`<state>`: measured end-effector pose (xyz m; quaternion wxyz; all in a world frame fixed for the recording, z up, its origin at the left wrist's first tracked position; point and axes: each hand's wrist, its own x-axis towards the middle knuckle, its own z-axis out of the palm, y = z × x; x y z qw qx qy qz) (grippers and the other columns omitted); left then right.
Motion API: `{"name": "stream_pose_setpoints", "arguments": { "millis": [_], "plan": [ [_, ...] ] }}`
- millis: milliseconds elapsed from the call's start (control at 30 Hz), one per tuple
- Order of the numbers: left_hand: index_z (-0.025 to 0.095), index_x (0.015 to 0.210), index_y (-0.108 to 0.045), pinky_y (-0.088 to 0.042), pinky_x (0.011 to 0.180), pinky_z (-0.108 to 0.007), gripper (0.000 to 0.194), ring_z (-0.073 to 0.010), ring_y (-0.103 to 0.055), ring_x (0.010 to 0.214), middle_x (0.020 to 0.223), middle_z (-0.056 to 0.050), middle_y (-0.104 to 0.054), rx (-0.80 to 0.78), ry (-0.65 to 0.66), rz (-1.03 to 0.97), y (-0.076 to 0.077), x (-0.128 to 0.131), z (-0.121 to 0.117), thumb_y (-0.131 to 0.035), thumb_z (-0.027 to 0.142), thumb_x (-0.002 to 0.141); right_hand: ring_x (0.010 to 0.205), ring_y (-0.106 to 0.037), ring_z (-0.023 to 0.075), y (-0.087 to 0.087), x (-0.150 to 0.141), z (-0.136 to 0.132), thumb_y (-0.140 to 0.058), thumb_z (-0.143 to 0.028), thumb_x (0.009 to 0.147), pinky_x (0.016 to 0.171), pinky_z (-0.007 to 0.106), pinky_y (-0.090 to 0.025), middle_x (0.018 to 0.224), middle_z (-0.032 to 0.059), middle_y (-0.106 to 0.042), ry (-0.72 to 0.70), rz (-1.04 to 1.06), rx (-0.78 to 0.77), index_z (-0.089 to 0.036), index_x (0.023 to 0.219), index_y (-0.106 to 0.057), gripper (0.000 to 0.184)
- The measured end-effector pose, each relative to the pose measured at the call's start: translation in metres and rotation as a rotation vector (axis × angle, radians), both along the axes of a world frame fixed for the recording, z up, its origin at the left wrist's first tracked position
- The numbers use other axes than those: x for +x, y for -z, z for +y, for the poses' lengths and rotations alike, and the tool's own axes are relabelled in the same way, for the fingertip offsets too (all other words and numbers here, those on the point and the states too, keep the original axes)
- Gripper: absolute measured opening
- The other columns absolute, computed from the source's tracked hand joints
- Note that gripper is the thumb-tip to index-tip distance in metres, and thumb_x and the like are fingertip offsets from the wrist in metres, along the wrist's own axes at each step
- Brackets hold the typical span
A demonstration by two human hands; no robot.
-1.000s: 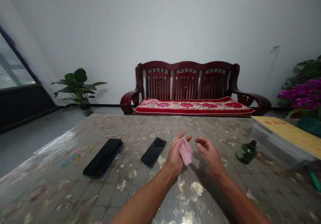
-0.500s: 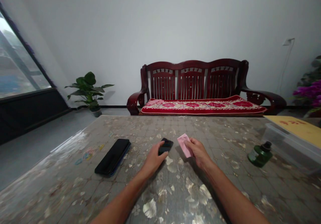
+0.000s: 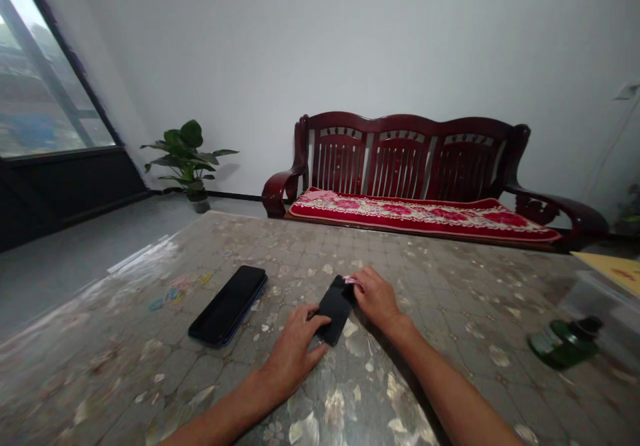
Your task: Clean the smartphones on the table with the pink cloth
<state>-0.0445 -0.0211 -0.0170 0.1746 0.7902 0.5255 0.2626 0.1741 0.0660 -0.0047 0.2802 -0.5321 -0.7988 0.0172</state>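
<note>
The right hand (image 3: 376,299) pinches pink cloth (image 3: 353,281) at the 1 o'clock end of a black phone (image 3: 339,305) on the desk (image 3: 465,319); the left hand (image 3: 295,346), fingers spread, touches the phone from 8 o'clock. A flat device (image 3: 230,306) lies at 9 o'clock.

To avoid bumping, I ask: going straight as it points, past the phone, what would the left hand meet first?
Probably the right hand, which holds the pink cloth; exact depth is unclear.
</note>
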Motion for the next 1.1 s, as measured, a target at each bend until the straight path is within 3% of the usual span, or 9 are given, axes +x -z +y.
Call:
{"name": "stream_pose_setpoints", "arguments": {
  "millis": [233, 367, 667, 1100],
  "plan": [
    [0.024, 0.109, -0.07, -0.049, 0.102, -0.044, 0.039, -0.027, -0.058, 0.118, 0.124, -0.008, -0.061, 0.015, 0.068, -0.047, 0.006, -0.005, 0.008, -0.071, 0.005, 0.076, 0.095, -0.058, 0.0204, 0.0, 0.0, -0.002, -0.057, -0.023, 0.095, 0.079, 0.028, -0.043, 0.096, 0.0055, -0.065, -0.125, -0.131, -0.006, -0.024, 0.097, -0.07, 0.014],
    [0.024, 0.108, -0.07, -0.049, 0.101, -0.042, 0.034, -0.0262, -0.058, 0.117, 0.122, -0.008, -0.062, 0.037, 0.092, -0.049, 0.009, -0.005, 0.01, -0.072, 0.007, 0.078, 0.093, -0.06, 0.0187, 0.001, 0.002, 0.002, -0.054, -0.017, 0.095, 0.08, 0.028, -0.043, 0.095, 0.0038, -0.067, -0.193, -0.117, -0.046, -0.026, 0.107, -0.07, 0.022],
    [0.025, 0.116, -0.069, -0.048, 0.104, -0.045, 0.036, -0.0267, -0.056, 0.121, 0.131, -0.009, -0.06, 0.045, 0.167, 0.004, 0.019, 0.003, 0.008, -0.066, 0.008, 0.084, 0.089, -0.059, 0.0186, -0.002, 0.004, -0.001, -0.052, -0.015, 0.094, 0.078, 0.027, -0.042, 0.093, 0.0046, -0.065, -0.31, -0.154, -0.025, -0.025, 0.105, -0.071, 0.024],
    [0.026, 0.117, -0.07, -0.05, 0.103, -0.042, 0.032, -0.0254, -0.059, 0.119, 0.129, -0.009, -0.064, 0.057, 0.213, -0.047, 0.02, 0.005, 0.017, -0.063, 0.013, 0.089, 0.089, -0.057, 0.0192, 0.001, 0.006, 0.011, -0.051, -0.01, 0.092, 0.077, 0.027, -0.041, 0.092, 0.0048, -0.064, -0.334, -0.213, 0.02, -0.024, 0.103, -0.07, 0.026]
  ]
}}
